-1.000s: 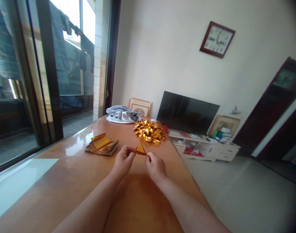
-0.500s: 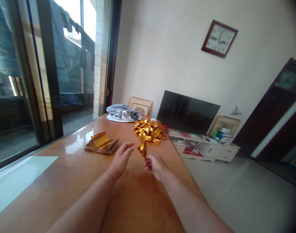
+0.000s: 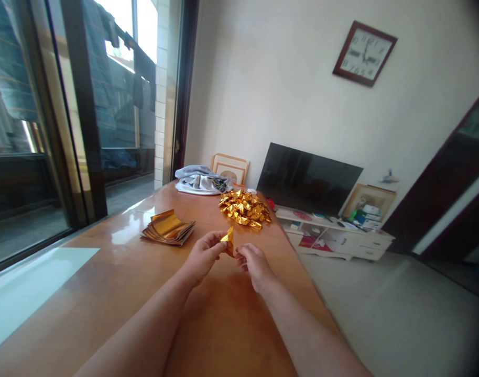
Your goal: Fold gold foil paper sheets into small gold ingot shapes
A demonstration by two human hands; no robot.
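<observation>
A folded piece of gold foil paper (image 3: 230,242) is held up above the table, its point upward. My left hand (image 3: 203,256) pinches its left side between thumb and fingers. At the lower right corner of the piece are the curled fingertips of my right hand (image 3: 254,264), closed in a loose pinch; the exact contact there is too small to make out. Beyond my hands lies a heap of folded gold foil pieces (image 3: 244,209). A stack of flat gold foil sheets (image 3: 167,228), the top ones curling up, rests to the left of my left hand.
The glossy brown wooden table (image 3: 145,293) carries folded clothes (image 3: 202,180) at its far end and a pale sheet (image 3: 39,293) at the left. A television (image 3: 308,178) stands on a white cabinet (image 3: 341,243) past the right edge. Glass doors (image 3: 121,104) flank the left side.
My left hand has moved right and taken hold of the folded foil piece, which my right hand alone held before. The piece has turned a little; the view has shifted slightly.
</observation>
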